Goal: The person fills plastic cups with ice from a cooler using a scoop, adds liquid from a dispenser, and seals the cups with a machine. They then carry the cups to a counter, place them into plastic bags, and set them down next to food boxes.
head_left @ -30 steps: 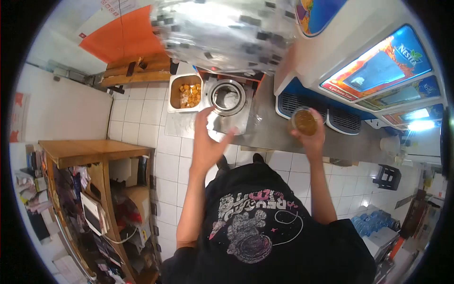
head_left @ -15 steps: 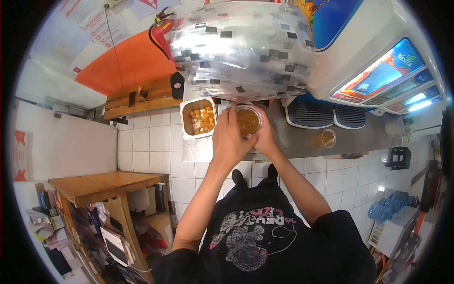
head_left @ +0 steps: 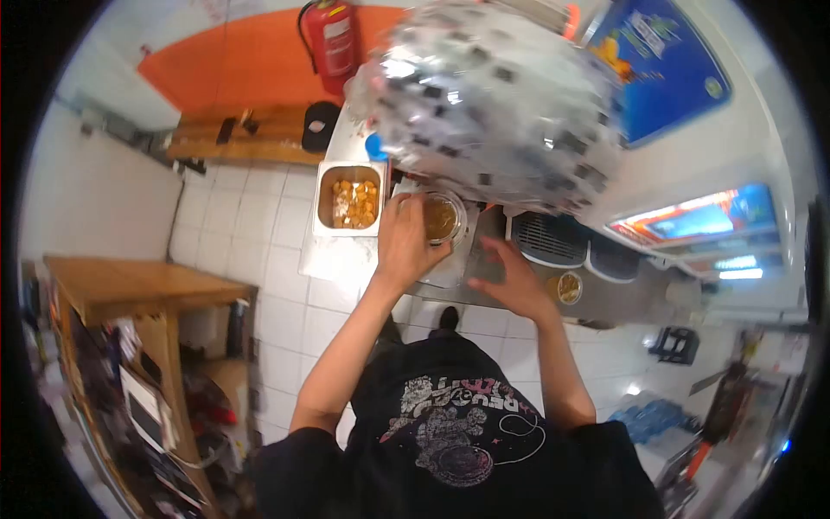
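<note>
A round clear cup (head_left: 443,218) of brown liquid stands near the counter's middle, seen from above. My left hand (head_left: 405,240) is wrapped round its left side. To the right of the cup, my right hand (head_left: 512,278) is off it, fingers spread and holding nothing. Left of my left hand is a metal tub (head_left: 323,199) with orange-brown cubes (head_left: 354,204) in it. A second clear cup (head_left: 569,287) with light brown contents stands on the counter beyond my right hand.
A large plastic-wrapped bundle (head_left: 501,104) looms behind the cup. Black drip trays (head_left: 548,239) sit under the drink dispenser (head_left: 700,173) at right. A blue lid-like item (head_left: 375,147) lies behind the tub. Wooden shelving (head_left: 156,277) stands at lower left.
My right hand has let go of the cup and moved right, its fingers now apart. My left hand stays on the cup. The camera view has shifted.
</note>
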The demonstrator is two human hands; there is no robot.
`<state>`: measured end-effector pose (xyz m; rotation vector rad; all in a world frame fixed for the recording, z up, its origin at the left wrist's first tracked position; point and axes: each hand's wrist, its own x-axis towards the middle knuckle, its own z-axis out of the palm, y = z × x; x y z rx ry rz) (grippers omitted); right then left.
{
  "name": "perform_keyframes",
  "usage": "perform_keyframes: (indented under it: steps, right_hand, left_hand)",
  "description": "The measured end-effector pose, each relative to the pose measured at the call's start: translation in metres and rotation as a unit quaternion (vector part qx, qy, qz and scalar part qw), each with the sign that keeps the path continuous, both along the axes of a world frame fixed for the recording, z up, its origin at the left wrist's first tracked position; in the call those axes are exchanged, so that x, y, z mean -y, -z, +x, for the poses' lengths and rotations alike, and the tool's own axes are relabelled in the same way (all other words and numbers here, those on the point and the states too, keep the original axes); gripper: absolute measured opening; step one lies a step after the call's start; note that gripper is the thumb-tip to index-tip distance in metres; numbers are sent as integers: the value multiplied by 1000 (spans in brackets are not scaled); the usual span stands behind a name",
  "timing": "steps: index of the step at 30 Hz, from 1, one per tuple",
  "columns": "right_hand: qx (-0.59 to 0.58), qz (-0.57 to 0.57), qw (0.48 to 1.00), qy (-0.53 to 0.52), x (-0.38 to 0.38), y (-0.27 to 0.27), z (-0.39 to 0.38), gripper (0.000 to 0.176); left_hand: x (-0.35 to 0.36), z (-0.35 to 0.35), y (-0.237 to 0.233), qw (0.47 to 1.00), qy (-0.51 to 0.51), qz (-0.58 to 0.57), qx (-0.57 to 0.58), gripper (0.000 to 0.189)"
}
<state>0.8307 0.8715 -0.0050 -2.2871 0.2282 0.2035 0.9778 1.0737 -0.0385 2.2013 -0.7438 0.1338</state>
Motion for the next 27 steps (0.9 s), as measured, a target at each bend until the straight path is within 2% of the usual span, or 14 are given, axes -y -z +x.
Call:
perform_keyframes:
  steps: [1, 4, 7, 9, 11, 12, 13, 15, 16, 17, 19, 20, 21, 27]
  right_hand:
    - [-13, 3, 999, -43, 2, -33, -9, 84]
    - [-30, -11, 983, -179, -2, -156, -16, 76]
    - [58, -100, 975, -191, -5, -247, -22, 82]
    - [156, -138, 960, -189, 20, -290, -18, 85]
    - [184, -162, 942, -229, 27, -328, 14, 69]
    - [209, -268, 915, -216, 42, -348, 37, 68]
    - [244, -272, 916, -169, 29, -347, 64, 64]
    - [229, -485, 824, -184, -16, -340, 122, 59]
    - [230, -488, 818, -200, -25, -329, 148, 59]
    - [216, -466, 830, -218, -21, -320, 174, 59]
    - [194, -453, 836, -241, 7, -309, 202, 59]
    - [143, -271, 945, -116, 33, -302, 210, 67]
    - [85, -74, 993, 19, 43, -296, 215, 76]
    - [53, -208, 965, -148, 52, -312, 220, 92]
  left_hand:
    - [-3, 0, 7, 999, -1, -3, 48, 83]
    - [-4, -1, 21, 1000, -18, 2, 3, 80]
    - [-2, -8, 53, 998, -44, 11, 41, 79]
    - [1, -9, 54, 997, -51, 54, -20, 75]
    - [7, -12, 60, 993, -102, 60, -17, 75]
    - [9, -17, 64, 989, -125, 78, 8, 74]
    - [8, -21, 68, 988, -139, 67, -7, 74]
    - [3, -32, 73, 980, -194, 42, 20, 75]
    - [-14, -41, 71, 979, -202, -3, 1, 77]
    - [-32, -51, 69, 977, -213, -10, -6, 77]
    - [-64, -74, 73, 944, -264, -157, -121, 74]
    - [-79, -86, 83, 941, -265, -167, -128, 74]
    - [-93, -99, 94, 925, -279, -190, -175, 72]
    - [-110, -130, 132, 849, -213, -276, -398, 63]
